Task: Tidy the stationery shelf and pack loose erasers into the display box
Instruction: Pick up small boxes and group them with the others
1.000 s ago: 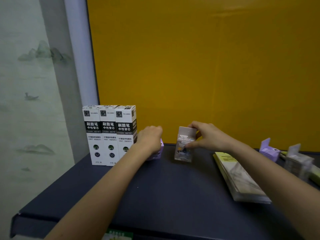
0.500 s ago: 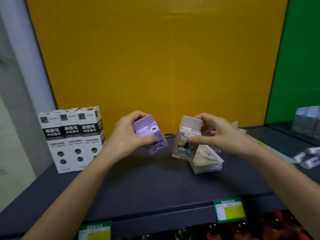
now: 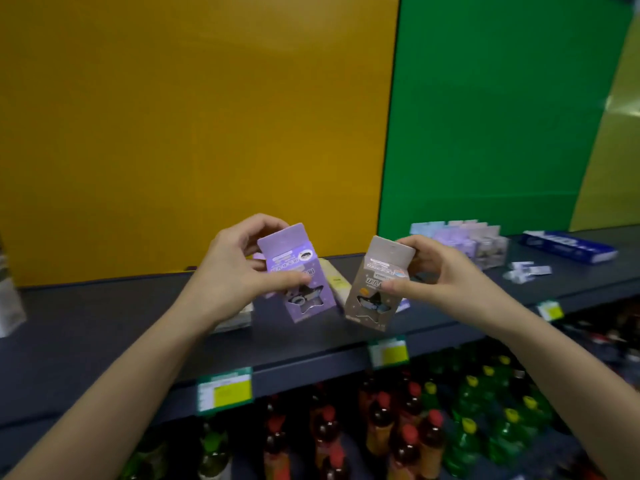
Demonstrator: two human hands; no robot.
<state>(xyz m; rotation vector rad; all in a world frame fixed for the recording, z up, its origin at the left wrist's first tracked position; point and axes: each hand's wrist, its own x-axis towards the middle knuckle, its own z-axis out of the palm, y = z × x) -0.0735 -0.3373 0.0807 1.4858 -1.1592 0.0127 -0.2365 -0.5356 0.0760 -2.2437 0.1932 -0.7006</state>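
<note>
My left hand (image 3: 232,271) grips a purple eraser box (image 3: 301,275) with a star-shaped window, held tilted above the dark shelf (image 3: 104,327). My right hand (image 3: 440,271) grips a beige eraser box (image 3: 375,289) of the same shape, also lifted and tilted. Both boxes hang side by side, a small gap between them. Farther right on the shelf stands a row of similar pastel boxes (image 3: 464,240) in a clear display box. A few loose small erasers (image 3: 526,270) lie beside that row.
A blue flat pack (image 3: 571,245) lies at the far right of the shelf. A stack of flat packets (image 3: 239,318) sits behind my left wrist. Price tags (image 3: 225,389) hang on the shelf edge; bottles (image 3: 405,434) fill the shelf below. Yellow and green back panels stand behind.
The view has swung right, and the white refill boxes have left the frame. Both hands have lifted their boxes off the shelf and carried them rightward.
</note>
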